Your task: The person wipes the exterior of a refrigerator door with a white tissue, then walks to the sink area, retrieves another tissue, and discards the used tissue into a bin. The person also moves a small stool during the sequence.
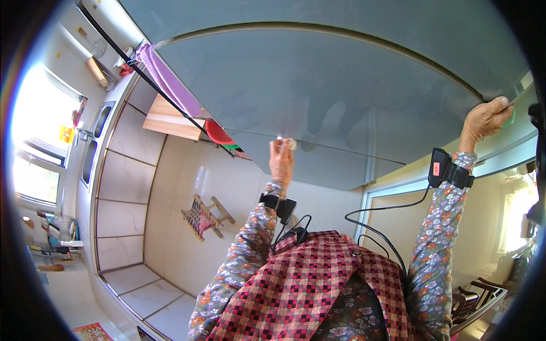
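Note:
In front of me stands a tall, glossy grey-blue refrigerator (264,81), its panels divided by a dark horizontal groove and, lower down, a thin seam. My left hand (280,164) is at the lower seam, fingers bent around a small whitish wad (292,144), perhaps a cloth; it is blurred and mostly covered. At the refrigerator's right edge, by the end of the groove, my right hand (486,121) is curled around a light green item (509,119). Only a sliver of that item shows behind the fingers, so its kind is unclear.
A purple towel (170,81) hangs at the refrigerator's left side near a black hose or cable (155,85). A red basin (219,133) and a wooden cabinet (172,119) are below. A small folding stool (204,216) stands on the floor; a counter with a sink (90,162) runs along the left.

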`<state>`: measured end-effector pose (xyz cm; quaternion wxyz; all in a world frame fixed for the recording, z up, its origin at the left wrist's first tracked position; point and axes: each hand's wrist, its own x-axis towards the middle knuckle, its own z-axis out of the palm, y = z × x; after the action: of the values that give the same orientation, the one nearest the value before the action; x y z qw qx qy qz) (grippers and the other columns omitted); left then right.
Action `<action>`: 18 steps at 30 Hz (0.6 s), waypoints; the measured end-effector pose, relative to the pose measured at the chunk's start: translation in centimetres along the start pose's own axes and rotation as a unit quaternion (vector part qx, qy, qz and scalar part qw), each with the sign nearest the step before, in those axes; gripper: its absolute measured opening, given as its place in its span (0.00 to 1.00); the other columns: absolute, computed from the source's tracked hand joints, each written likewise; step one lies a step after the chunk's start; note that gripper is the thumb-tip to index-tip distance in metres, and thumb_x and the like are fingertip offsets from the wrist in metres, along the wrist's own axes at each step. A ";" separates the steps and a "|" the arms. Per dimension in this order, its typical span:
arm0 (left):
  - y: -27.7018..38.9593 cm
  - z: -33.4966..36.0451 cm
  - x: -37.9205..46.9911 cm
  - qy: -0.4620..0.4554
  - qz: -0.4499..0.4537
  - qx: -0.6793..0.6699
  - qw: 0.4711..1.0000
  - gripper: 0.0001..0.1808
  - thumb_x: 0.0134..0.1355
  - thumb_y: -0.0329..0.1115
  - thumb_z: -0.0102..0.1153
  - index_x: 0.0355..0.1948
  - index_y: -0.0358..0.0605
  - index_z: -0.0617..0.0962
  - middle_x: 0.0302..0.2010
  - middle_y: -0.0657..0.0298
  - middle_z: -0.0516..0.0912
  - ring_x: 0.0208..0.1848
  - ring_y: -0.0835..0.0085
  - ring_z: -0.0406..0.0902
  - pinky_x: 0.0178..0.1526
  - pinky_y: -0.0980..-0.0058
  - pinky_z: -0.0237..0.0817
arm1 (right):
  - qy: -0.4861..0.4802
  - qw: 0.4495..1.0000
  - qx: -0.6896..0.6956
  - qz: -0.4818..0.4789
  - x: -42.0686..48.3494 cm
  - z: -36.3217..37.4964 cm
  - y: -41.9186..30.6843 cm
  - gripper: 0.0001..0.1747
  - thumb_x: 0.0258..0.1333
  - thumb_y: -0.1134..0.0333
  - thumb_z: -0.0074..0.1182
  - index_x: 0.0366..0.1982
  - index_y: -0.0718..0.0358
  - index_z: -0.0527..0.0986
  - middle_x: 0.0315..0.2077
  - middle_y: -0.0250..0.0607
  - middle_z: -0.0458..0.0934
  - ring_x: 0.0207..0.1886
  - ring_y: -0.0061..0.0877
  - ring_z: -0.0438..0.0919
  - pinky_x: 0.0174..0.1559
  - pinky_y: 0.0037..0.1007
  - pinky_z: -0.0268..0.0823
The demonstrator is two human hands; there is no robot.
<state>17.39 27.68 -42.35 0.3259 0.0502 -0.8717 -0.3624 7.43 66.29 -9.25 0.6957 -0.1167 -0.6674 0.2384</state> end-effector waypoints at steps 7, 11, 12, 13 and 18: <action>-2.6 -2.7 1.5 -0.019 0.054 0.131 0.990 0.21 0.54 0.22 0.57 0.51 0.47 0.77 0.42 0.57 0.72 0.44 0.57 0.73 0.41 0.62 0.71 | 0.003 1.000 0.002 -0.006 -0.1 0.2 0.0 0.36 0.69 0.42 0.33 0.53 0.71 0.69 0.34 0.53 0.81 0.39 0.46 0.82 0.40 0.40 0.75; -6.4 -6.1 3.9 -0.004 0.078 0.197 0.977 0.23 0.54 0.21 0.55 0.52 0.47 0.75 0.40 0.55 0.71 0.43 0.56 0.71 0.43 0.60 0.68 | -0.014 1.000 -0.004 0.016 -0.1 0.0 -0.2 0.36 0.68 0.42 0.34 0.54 0.70 0.69 0.35 0.53 0.81 0.39 0.45 0.82 0.40 0.40 0.75; -6.6 -5.9 4.0 -0.011 0.074 0.181 0.981 0.23 0.54 0.21 0.55 0.53 0.46 0.75 0.41 0.55 0.71 0.43 0.55 0.71 0.43 0.60 0.68 | -0.008 1.000 0.004 0.007 -0.1 0.0 -0.2 0.36 0.68 0.42 0.33 0.54 0.70 0.68 0.35 0.52 0.81 0.39 0.44 0.82 0.40 0.40 0.75; -6.8 -5.7 4.0 -0.013 0.071 0.190 0.979 0.23 0.55 0.21 0.55 0.53 0.46 0.74 0.42 0.54 0.71 0.44 0.54 0.71 0.44 0.60 0.68 | -0.012 1.000 0.004 0.008 -0.1 -0.1 -0.3 0.36 0.68 0.42 0.33 0.54 0.70 0.68 0.35 0.52 0.81 0.39 0.44 0.82 0.40 0.40 0.75; -4.7 -3.0 2.4 0.006 0.007 0.133 0.991 0.23 0.55 0.20 0.55 0.53 0.45 0.73 0.44 0.53 0.70 0.47 0.53 0.72 0.46 0.59 0.70 | -0.003 1.000 -0.003 0.006 -0.1 0.1 -0.5 0.36 0.68 0.42 0.33 0.55 0.71 0.68 0.35 0.53 0.81 0.39 0.43 0.82 0.40 0.40 0.75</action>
<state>16.59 21.72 -42.60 0.3238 0.0890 -0.9108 -0.2403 7.47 65.83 -9.05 0.6917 -0.1219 -0.6697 0.2411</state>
